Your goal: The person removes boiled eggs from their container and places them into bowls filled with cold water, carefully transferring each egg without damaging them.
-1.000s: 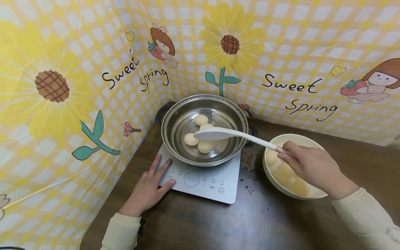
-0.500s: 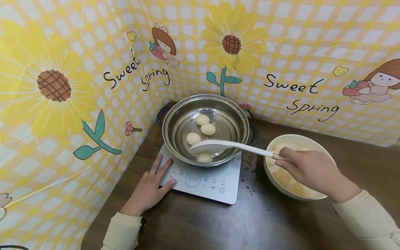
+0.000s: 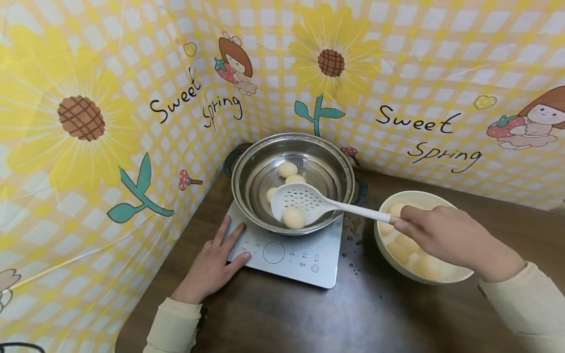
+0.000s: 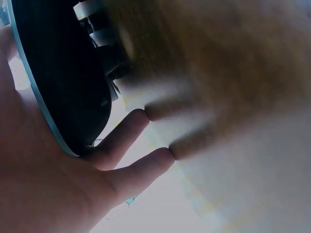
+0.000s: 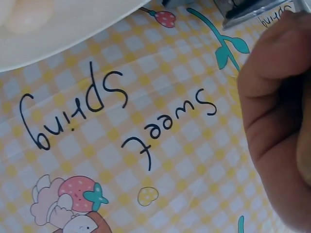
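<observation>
Yellow-checked sunflower cloth [image 3: 273,110] walls two sides of a brown table [image 3: 282,318].

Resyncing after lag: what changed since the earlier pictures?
The white perforated spoon has turned face up, and one pale oval egg now sits on it. The right hand still grips the spoon; the left hand stays on the flat silver cooktop; three other eggs remain in the round steel pot.

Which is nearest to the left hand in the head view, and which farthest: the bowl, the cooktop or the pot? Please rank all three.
1. Cooktop: touched at its left edge by the left hand.
2. Pot: on the cooktop's far part, beyond the fingertips.
3. Bowl: off to the right, past the cooktop.
</observation>
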### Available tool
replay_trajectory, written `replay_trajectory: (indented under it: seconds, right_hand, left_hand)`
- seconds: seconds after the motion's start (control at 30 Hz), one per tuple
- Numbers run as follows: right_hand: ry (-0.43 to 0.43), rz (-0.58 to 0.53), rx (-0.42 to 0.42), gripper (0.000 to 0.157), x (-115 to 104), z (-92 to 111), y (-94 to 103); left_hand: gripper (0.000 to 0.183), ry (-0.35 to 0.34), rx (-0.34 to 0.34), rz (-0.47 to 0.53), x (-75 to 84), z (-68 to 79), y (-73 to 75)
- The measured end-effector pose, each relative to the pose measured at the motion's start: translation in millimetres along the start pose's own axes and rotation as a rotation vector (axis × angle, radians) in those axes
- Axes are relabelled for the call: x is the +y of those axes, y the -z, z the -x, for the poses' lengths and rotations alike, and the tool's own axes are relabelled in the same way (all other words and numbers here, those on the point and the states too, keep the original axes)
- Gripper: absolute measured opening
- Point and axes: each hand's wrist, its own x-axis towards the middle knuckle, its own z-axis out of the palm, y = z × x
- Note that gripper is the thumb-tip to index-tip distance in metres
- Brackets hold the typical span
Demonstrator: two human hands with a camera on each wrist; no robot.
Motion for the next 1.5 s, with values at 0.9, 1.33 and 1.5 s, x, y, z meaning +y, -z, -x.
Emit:
replay_trajectory:
  seconds: [0.9,1.33,1.5]
  right_hand:
    - [-0.305,-0.429,-0.309,0.028,28.1,18.2,40.1]
    - [-0.351,-0.383,-0.119,0.031,107.3,121.8,27.5]
    - [-0.501,-0.427,-0.068,0.034,136.3,165.1,5.3]
  left_hand:
    - [0.072,-0.002,-0.047,0.006,7.5,-7.0,-4.3]
    - [0.073,0.03,-0.068,0.005,6.4,-4.2,-1.0]
    - [0.073,0.031,-0.057,0.004,5.0,-3.0,1.8]
